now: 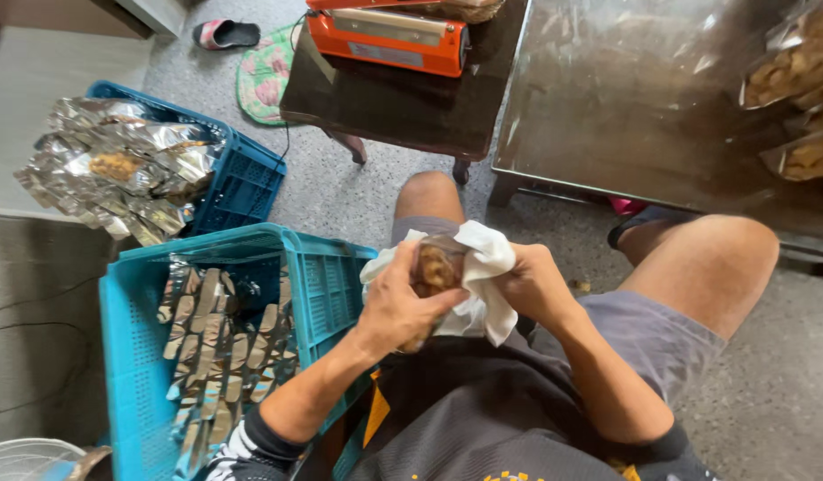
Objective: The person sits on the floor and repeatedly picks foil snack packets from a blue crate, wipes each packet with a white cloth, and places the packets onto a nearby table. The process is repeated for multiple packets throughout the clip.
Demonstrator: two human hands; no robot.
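Over my lap, both hands hold a clear packet of brown snacks (436,267) wrapped in a white cloth (483,267). My left hand (398,303) grips the packet and cloth from the left side, fingers curled over it. From the right, my right hand (532,285) presses the cloth against the packet. Most of the packet is hidden by the cloth and my fingers.
A blue crate (131,356) with rows of silver foil packets stands at my left. Behind it a second blue crate (247,183) holds a heap of foil packets. An orange sealing machine (389,40) sits on a dark low table (411,111). A glossy table (634,107) with bagged snacks is at the right.
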